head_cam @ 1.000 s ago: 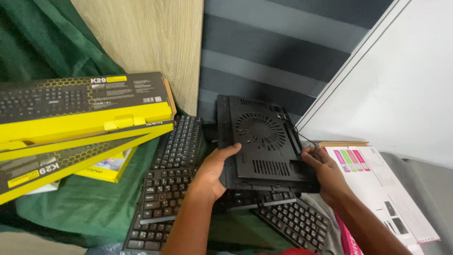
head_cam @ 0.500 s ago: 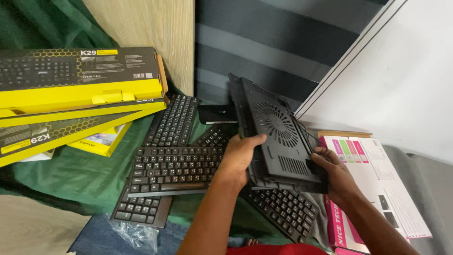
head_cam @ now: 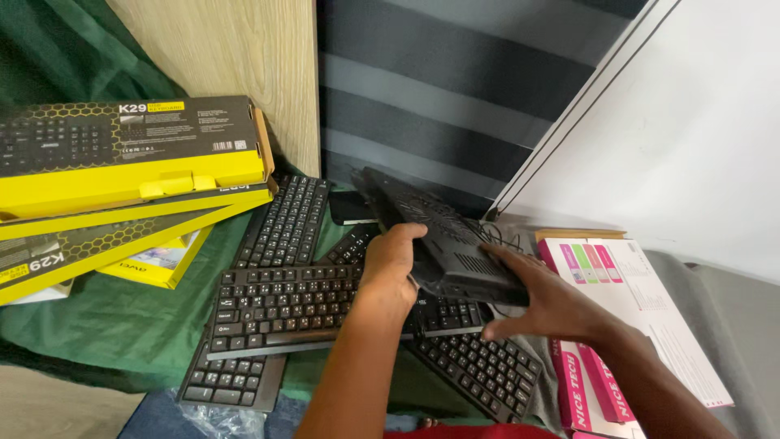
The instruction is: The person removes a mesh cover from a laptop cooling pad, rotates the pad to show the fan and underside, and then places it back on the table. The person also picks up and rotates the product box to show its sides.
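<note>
We grip the tilted cooling pad point(head_cam: 443, 240) in left hand point(head_cam: 392, 264) and right hand point(head_cam: 543, 302); its dangling cable point(head_cam: 500, 237) may snag the keyboards point(head_cam: 280, 305).

The cooler point(head_cam: 443, 236) is black with slotted vents. The keyboards point(head_cam: 276, 305) are black with white legends. Upper left, the boxes point(head_cam: 134, 162) are yellow and black, honeycomb-patterned. The cloth point(head_cam: 122, 317) is green; the right-hand cartons point(head_cam: 581, 382) are pink and white.
</note>
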